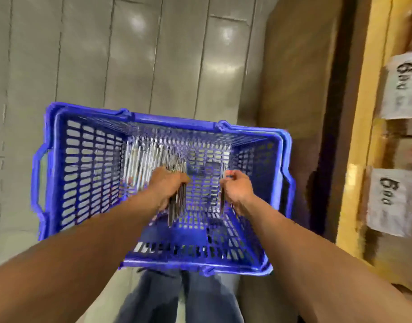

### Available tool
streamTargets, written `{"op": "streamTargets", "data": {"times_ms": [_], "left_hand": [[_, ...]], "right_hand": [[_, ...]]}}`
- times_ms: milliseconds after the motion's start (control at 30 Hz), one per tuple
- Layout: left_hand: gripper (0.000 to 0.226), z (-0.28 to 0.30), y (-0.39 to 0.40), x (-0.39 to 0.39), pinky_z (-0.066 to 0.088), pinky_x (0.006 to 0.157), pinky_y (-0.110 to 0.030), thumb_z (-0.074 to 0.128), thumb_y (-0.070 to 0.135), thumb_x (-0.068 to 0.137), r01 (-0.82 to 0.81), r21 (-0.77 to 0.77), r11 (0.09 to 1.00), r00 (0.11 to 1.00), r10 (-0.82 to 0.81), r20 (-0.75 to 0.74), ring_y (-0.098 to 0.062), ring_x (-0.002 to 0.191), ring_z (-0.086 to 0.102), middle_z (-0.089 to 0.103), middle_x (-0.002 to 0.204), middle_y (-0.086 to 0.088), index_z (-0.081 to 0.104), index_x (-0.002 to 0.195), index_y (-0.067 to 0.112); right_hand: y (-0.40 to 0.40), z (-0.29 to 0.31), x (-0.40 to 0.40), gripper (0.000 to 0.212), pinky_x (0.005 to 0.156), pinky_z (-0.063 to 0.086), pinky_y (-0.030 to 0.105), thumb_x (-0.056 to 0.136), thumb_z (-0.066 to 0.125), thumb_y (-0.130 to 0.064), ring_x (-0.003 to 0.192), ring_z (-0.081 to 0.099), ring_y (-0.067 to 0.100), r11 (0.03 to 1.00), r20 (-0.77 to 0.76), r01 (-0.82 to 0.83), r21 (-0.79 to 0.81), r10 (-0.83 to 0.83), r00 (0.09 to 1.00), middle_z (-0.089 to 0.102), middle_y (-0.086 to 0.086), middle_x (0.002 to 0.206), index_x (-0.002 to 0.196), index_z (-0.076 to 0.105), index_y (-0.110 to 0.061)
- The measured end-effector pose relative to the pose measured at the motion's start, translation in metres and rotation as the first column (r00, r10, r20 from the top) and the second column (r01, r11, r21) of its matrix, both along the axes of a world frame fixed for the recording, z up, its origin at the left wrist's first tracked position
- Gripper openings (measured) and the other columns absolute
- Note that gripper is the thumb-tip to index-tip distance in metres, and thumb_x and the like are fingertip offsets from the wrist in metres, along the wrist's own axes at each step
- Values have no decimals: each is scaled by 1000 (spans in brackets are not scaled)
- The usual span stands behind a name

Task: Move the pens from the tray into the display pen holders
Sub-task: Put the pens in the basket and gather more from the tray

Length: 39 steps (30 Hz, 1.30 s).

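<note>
While both hands are lowered into a blue basket (48, 173), a bundle of pens (177, 201) is clutched by the left hand (167, 183) at 9 o'clock; one pen (222, 201) is pinched by the right hand (237, 187) at 3 o'clock; more pens (144, 157) are seen at 11 o'clock.

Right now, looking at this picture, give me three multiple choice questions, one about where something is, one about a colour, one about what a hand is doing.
1. Where do the loose pens lie?
A. On the floor
B. In the basket's far left part
C. On the shelf

2. What colour is the basket?
A. Blue
B. Red
C. Green

3. What is the left hand doing?
A. Hanging open
B. Gripping a basket handle
C. Closed on a bundle of pens

Answers:
1 B, the pens rest against the far left wall inside.
2 A, its mesh walls are blue.
3 C, dark pens stick out below the fist.
</note>
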<state>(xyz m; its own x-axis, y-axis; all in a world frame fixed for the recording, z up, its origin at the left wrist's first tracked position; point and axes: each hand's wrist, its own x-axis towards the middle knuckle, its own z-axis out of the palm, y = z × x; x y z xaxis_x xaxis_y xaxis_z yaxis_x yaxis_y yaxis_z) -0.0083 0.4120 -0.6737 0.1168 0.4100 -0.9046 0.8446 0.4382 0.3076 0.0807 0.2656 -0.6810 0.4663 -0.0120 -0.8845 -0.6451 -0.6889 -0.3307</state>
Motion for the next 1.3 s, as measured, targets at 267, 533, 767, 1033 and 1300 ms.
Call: {"op": "streamTargets", "data": {"times_ms": [267, 533, 767, 1033, 1300], "left_hand": [[56, -125, -39, 46, 53, 71, -29, 79, 8, 76, 1, -42, 999, 1000, 0, 24, -24, 92, 65, 67, 104, -8, 50, 124, 2], [56, -154, -54, 55, 51, 70, -14, 79, 12, 81, -49, -103, 993, 998, 52, 30, -15, 90, 61, 63, 110, -2, 50, 129, 4], [55, -161, -59, 55, 44, 72, -22, 79, 20, 82, 48, -26, 999, 999, -48, -24, -13, 73, 56, 68, 121, -10, 55, 128, 3], [82, -166, -60, 53, 57, 77, -30, 83, 21, 79, 237, 72, 969, 971, -234, -48, -24, 97, 68, 64, 132, -11, 39, 149, 16], [87, -170, -60, 51, 50, 64, -30, 79, 32, 82, 490, 171, 855, 871, -468, -151, -32, 109, 65, 55, 140, -16, 29, 149, 10]], "right_hand": [[13, -121, 14, 22, 67, 45, 26, 89, 62, -5, 96, 66, 26, 882, 48, -300, -364, 340, 939, 68, 11, 112, 111, 60, -10], [3, -143, 7, 18, 73, 41, 29, 99, 42, -8, 89, 59, 26, 880, 173, -292, -375, 376, 910, 64, 12, 110, 105, 58, -14], [6, -141, -3, 41, 78, 53, 35, 94, 49, 0, 100, 63, 33, 843, 105, -339, -417, 415, 904, 63, 18, 113, 134, 40, -5], [7, -136, -6, 46, 87, 53, 41, 89, 58, -5, 105, 58, 36, 897, 87, -280, -343, 327, 941, 52, 20, 123, 131, 39, -7], [6, -135, -10, 55, 92, 51, 44, 90, 58, -10, 114, 54, 36, 928, 99, -197, -317, 239, 966, 46, 16, 133, 139, 36, -9]]}}
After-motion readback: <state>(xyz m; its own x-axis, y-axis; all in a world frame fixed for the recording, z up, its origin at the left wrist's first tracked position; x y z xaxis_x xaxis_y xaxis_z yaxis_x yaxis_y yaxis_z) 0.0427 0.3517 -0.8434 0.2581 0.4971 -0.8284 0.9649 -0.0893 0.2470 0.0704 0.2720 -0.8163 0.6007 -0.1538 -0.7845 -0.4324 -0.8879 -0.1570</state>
